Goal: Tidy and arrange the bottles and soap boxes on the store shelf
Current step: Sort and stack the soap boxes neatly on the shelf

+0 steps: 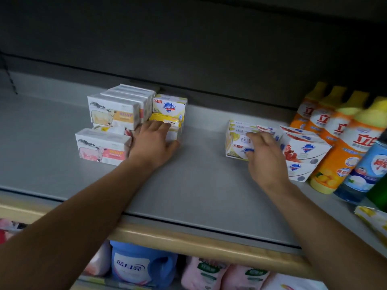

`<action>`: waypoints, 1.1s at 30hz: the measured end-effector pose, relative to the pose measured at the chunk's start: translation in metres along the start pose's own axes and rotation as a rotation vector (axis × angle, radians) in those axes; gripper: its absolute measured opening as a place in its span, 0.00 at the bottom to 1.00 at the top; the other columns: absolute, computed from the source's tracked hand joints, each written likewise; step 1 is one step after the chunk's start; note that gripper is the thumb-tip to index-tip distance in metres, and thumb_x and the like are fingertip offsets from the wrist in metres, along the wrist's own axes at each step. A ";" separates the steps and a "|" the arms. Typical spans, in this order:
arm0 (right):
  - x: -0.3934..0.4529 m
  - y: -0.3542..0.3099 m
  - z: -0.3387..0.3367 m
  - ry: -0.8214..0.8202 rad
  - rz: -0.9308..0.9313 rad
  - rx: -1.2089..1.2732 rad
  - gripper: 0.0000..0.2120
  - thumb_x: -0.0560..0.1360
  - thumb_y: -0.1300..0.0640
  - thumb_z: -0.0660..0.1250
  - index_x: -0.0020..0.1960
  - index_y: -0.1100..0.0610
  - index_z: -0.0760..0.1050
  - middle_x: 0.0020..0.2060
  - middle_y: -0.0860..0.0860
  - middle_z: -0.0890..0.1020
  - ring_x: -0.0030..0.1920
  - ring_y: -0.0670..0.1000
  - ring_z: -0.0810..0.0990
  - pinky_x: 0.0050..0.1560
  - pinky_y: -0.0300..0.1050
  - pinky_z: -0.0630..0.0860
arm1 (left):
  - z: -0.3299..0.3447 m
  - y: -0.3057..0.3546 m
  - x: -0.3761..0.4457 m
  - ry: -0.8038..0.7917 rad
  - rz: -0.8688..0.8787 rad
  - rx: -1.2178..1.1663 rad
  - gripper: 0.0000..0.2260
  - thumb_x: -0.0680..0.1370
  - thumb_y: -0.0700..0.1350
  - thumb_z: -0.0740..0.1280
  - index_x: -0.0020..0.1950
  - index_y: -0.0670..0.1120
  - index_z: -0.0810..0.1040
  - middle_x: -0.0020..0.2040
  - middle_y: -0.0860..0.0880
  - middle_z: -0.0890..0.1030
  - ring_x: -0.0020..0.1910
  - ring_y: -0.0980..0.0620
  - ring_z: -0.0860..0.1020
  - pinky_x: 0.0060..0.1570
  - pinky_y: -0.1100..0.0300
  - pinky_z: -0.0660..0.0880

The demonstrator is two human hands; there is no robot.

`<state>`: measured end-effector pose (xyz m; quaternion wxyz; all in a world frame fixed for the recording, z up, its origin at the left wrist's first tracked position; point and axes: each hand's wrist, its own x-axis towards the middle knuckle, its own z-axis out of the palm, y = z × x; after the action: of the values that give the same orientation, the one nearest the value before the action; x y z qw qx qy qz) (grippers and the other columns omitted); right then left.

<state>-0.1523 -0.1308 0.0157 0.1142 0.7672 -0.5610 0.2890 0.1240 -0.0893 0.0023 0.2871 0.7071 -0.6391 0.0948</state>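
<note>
On the grey shelf [199,185], white goat-picture soap boxes [114,111] are stacked at the left, with a pink-labelled one [100,148] in front. Beside them stands a Safeguard box [169,105] on top of a yellow box [165,120]. My left hand [154,143] lies against the yellow stack, its fingers curled round the lower box. My right hand [265,155] holds a white-and-yellow soap box [236,143] at the right. Red-and-white Safeguard boxes [301,155] stand right of it. Orange bottles with yellow caps [335,130] line the far right.
A blue bottle [364,170] and a green one [380,195] stand at the right front beside a yellow packet [372,220]. The lower shelf holds a blue detergent jug [138,264] and pink pouches [205,273]. The shelf's wooden front edge [188,239] runs below my arms.
</note>
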 end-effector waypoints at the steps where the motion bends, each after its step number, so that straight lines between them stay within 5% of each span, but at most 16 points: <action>1: 0.005 0.001 0.005 -0.004 0.011 -0.022 0.25 0.76 0.63 0.68 0.72 0.58 0.69 0.67 0.57 0.72 0.66 0.61 0.70 0.68 0.54 0.67 | 0.005 0.000 0.000 0.002 0.010 0.018 0.29 0.74 0.61 0.58 0.70 0.46 0.71 0.68 0.45 0.72 0.69 0.42 0.66 0.70 0.48 0.60; 4: 0.013 0.003 0.021 -0.043 0.030 -0.098 0.28 0.75 0.65 0.67 0.74 0.53 0.66 0.67 0.58 0.72 0.66 0.61 0.70 0.68 0.56 0.66 | 0.014 -0.003 0.000 0.002 0.039 0.030 0.27 0.74 0.59 0.63 0.70 0.47 0.71 0.68 0.45 0.71 0.70 0.41 0.64 0.70 0.46 0.60; 8: 0.013 0.008 0.035 -0.111 0.009 -0.176 0.32 0.74 0.67 0.63 0.77 0.53 0.62 0.71 0.56 0.68 0.71 0.60 0.64 0.74 0.55 0.60 | 0.016 -0.005 0.002 -0.008 0.038 0.006 0.32 0.70 0.62 0.57 0.69 0.46 0.71 0.68 0.45 0.72 0.70 0.40 0.64 0.69 0.47 0.62; 14: 0.016 0.009 0.041 -0.095 -0.045 -0.162 0.25 0.80 0.54 0.61 0.76 0.55 0.63 0.74 0.55 0.68 0.74 0.57 0.62 0.76 0.55 0.54 | 0.018 -0.008 0.003 0.007 0.056 -0.003 0.27 0.73 0.56 0.64 0.70 0.46 0.71 0.68 0.44 0.71 0.70 0.40 0.64 0.69 0.47 0.62; 22: 0.014 0.008 0.040 -0.102 -0.044 -0.161 0.27 0.78 0.50 0.63 0.76 0.55 0.63 0.72 0.55 0.68 0.73 0.59 0.63 0.76 0.56 0.52 | 0.015 0.000 -0.002 0.064 0.050 0.164 0.25 0.75 0.51 0.67 0.72 0.50 0.68 0.66 0.46 0.69 0.65 0.40 0.64 0.61 0.42 0.63; 26: 0.015 0.008 0.037 -0.118 -0.029 -0.126 0.28 0.78 0.48 0.62 0.76 0.53 0.63 0.73 0.53 0.68 0.73 0.58 0.62 0.77 0.55 0.49 | 0.015 0.001 -0.003 0.061 0.030 0.189 0.23 0.74 0.52 0.68 0.68 0.53 0.71 0.69 0.45 0.66 0.70 0.39 0.60 0.66 0.41 0.58; 33: 0.015 0.003 0.028 -0.120 -0.015 -0.091 0.29 0.77 0.44 0.59 0.76 0.50 0.62 0.74 0.48 0.66 0.75 0.56 0.58 0.76 0.57 0.49 | 0.011 0.004 -0.006 0.068 0.094 0.216 0.22 0.72 0.46 0.69 0.66 0.49 0.72 0.61 0.44 0.73 0.63 0.39 0.69 0.65 0.43 0.62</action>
<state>-0.1437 -0.1575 0.0012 0.1172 0.7815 -0.5735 0.2158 0.1170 -0.0895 -0.0085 0.2262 0.6996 -0.6474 0.2004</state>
